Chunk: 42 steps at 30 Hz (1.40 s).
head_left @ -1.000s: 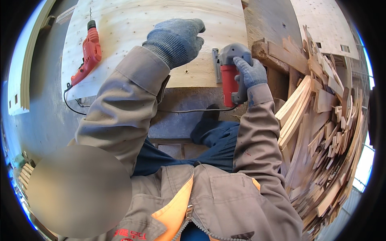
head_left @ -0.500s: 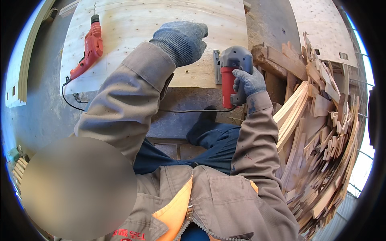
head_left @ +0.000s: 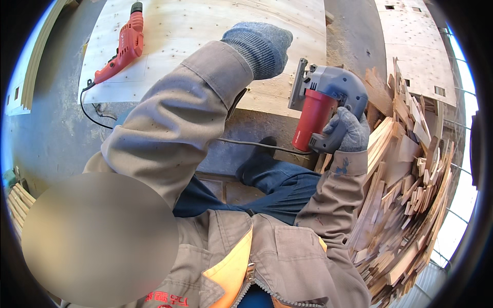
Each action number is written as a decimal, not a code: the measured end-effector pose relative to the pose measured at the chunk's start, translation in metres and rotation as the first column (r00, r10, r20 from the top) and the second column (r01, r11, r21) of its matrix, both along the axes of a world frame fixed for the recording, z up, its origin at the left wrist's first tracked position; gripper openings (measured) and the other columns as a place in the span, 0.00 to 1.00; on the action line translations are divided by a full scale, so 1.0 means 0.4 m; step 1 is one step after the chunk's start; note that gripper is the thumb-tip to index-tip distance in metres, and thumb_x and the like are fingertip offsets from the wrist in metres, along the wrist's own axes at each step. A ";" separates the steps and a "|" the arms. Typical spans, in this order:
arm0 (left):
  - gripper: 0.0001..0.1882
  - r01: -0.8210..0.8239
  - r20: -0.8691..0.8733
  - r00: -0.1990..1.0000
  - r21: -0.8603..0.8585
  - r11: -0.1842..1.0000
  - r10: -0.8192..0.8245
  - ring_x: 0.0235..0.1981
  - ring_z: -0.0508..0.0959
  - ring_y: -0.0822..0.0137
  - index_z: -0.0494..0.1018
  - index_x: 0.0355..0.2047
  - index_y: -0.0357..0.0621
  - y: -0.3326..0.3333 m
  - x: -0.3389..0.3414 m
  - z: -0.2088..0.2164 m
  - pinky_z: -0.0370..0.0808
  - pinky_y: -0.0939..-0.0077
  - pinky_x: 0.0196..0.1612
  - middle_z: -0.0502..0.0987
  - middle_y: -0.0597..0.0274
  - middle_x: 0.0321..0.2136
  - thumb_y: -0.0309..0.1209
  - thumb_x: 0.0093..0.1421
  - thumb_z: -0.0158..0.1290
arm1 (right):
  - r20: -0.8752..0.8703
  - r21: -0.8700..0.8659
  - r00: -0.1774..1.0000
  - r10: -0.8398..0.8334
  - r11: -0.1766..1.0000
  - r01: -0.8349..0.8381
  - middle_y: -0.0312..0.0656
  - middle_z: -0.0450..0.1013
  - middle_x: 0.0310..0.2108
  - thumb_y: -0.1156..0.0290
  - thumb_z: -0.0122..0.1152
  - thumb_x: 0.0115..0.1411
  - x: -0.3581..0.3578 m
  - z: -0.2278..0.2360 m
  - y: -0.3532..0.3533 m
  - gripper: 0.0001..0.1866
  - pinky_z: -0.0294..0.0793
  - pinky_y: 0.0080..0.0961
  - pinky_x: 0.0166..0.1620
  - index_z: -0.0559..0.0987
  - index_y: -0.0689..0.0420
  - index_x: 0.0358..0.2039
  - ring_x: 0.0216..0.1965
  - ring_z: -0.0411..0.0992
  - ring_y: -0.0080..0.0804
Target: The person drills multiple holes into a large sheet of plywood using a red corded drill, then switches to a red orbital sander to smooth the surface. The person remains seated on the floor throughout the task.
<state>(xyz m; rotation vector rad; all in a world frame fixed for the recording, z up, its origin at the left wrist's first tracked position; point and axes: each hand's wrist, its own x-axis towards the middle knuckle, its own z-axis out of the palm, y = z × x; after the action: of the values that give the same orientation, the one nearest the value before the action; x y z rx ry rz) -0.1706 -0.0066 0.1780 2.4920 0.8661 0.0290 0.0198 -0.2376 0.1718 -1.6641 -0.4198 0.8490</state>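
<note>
Grey knitted gloves cover both hands of the person. The right hand (head_left: 348, 131) is closed around the rear handle of a circular saw (head_left: 321, 105) with a red motor body and a grey upper housing. Its fingers (head_left: 354, 123) are wrapped tightly on the grey grip, so the handle lies inside the palm and the red body stands out just to the left of the fingers. The saw sits at the near edge of a pale plywood sheet (head_left: 205, 25), with its metal base plate on the wood and its body hanging over the edge. A dark cable (head_left: 257, 145) runs from the saw toward the left, along the grey surface below the sheet.

The left hand (head_left: 259, 46) rests on the plywood sheet, to the left of the saw and not touching it. It shows from its back side only, so I cannot tell if its fingers are apart or together; it holds no thing that can be seen.

On the far left part of the sheet lies a red electric drill (head_left: 123, 46), well apart from both hands. At the right, a big pile of wood offcuts (head_left: 405, 190) stands just beside the right arm.
</note>
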 end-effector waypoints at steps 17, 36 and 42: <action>0.20 -0.026 0.032 0.999 -0.020 0.999 0.027 0.44 0.85 0.58 0.75 0.56 0.44 0.029 -0.043 0.005 0.79 0.61 0.52 0.85 0.56 0.37 0.39 0.68 0.52 | -0.217 -0.119 0.976 0.018 0.992 -0.044 0.43 0.75 0.26 0.77 0.71 0.55 -0.235 -0.075 -0.050 0.16 0.77 0.28 0.24 0.76 0.61 0.43 0.20 0.74 0.32; 0.21 -0.031 0.003 1.000 0.024 0.999 0.031 0.46 0.84 0.58 0.73 0.59 0.43 0.045 -0.068 0.005 0.78 0.61 0.53 0.85 0.54 0.39 0.39 0.70 0.50 | -0.197 -0.193 0.979 0.061 0.976 -0.099 0.42 0.74 0.25 0.76 0.70 0.55 -0.274 -0.136 0.017 0.16 0.76 0.28 0.24 0.75 0.62 0.43 0.20 0.74 0.31; 0.21 -0.045 -0.017 0.999 -0.021 0.999 0.045 0.47 0.84 0.57 0.74 0.58 0.44 0.045 -0.071 0.011 0.78 0.60 0.54 0.85 0.54 0.41 0.39 0.69 0.51 | -0.202 -0.188 0.975 0.090 0.974 -0.129 0.41 0.74 0.24 0.75 0.70 0.56 -0.293 -0.124 0.032 0.16 0.75 0.27 0.24 0.76 0.62 0.43 0.21 0.74 0.30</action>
<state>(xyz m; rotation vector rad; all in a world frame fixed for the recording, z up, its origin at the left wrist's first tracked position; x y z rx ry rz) -0.1990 0.0114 0.1824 2.4563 0.9245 0.0141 -0.0972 -0.2247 0.1222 -1.7343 -0.3024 1.1556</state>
